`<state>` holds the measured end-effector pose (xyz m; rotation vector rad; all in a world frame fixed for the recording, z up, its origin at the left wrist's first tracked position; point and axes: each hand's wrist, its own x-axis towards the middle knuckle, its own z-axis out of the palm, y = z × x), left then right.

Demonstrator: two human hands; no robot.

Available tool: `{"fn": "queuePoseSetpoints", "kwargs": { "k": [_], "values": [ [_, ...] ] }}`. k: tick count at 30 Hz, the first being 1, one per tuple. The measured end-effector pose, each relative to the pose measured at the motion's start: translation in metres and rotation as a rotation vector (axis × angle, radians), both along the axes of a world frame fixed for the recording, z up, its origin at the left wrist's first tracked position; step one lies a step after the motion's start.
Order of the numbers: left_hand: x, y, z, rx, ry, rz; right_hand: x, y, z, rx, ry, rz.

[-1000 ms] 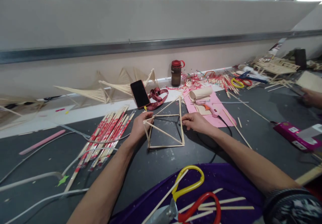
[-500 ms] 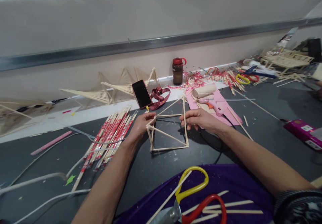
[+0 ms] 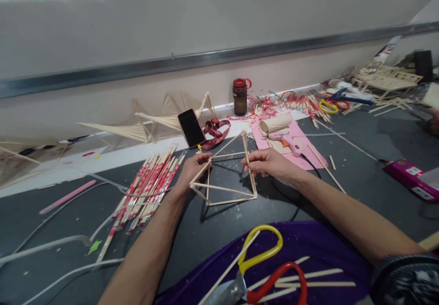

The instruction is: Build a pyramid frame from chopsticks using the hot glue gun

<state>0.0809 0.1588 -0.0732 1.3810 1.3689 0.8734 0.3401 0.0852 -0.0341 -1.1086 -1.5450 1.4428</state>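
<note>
A box-like frame of thin wooden sticks (image 3: pixel 231 201) stands tilted on the dark table between my hands, with diagonal sticks across its sides. My left hand (image 3: pixel 195 167) pinches its far left corner. At its right side my right hand (image 3: pixel 264 162) has thumb and fingers closed on an upright stick. Beyond my right hand a pink hot glue gun (image 3: pixel 291 144) lies on a pink sheet (image 3: pixel 317 156), near a cardboard tube (image 3: pixel 275 123). In front of me, scissors with yellow and red handles (image 3: pixel 264 259) lie with loose sticks on purple cloth (image 3: pixel 192 277).
Packs of wrapped chopsticks (image 3: pixel 147 186) lie left, among white cables (image 3: pixel 68 240). A phone (image 3: pixel 191 129), a lanyard (image 3: pixel 216 133) and a brown bottle (image 3: pixel 240 98) are at the back. A magenta power strip (image 3: pixel 409 177) sits right. Stick models (image 3: pixel 120 131) stand along the wall.
The stick frame has tipped, its near left corner moving left and down. My right hand has moved slightly left and closed on the upright stick.
</note>
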Motion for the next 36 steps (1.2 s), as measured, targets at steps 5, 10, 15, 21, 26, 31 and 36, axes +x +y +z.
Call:
{"fn": "queuePoseSetpoints", "kwargs": {
  "k": [5, 10, 15, 21, 26, 31, 36],
  "values": [
    [0.003, -0.003, 0.005, -0.081, -0.062, -0.053, 0.002, 0.002, 0.002, 0.027, 0.04, -0.144],
    [0.004, -0.005, 0.009, -0.149, -0.088, -0.075, 0.007, 0.006, 0.0, 0.042, 0.054, -0.202],
    [0.0, -0.006, 0.007, -0.155, -0.08, -0.061, 0.01, 0.007, -0.005, 0.007, 0.034, -0.224],
    [-0.004, -0.005, 0.003, -0.145, -0.075, -0.065, 0.01, 0.006, -0.009, 0.03, -0.001, -0.216],
    [-0.001, -0.002, 0.001, -0.149, -0.056, -0.045, 0.01, 0.004, -0.007, 0.048, -0.01, -0.211],
    [0.001, -0.003, 0.004, -0.147, -0.029, -0.037, 0.008, 0.003, -0.004, 0.074, -0.033, -0.212],
    [0.003, -0.004, 0.006, -0.132, -0.003, -0.015, 0.008, 0.004, -0.005, 0.096, -0.037, -0.192]
  ]
}}
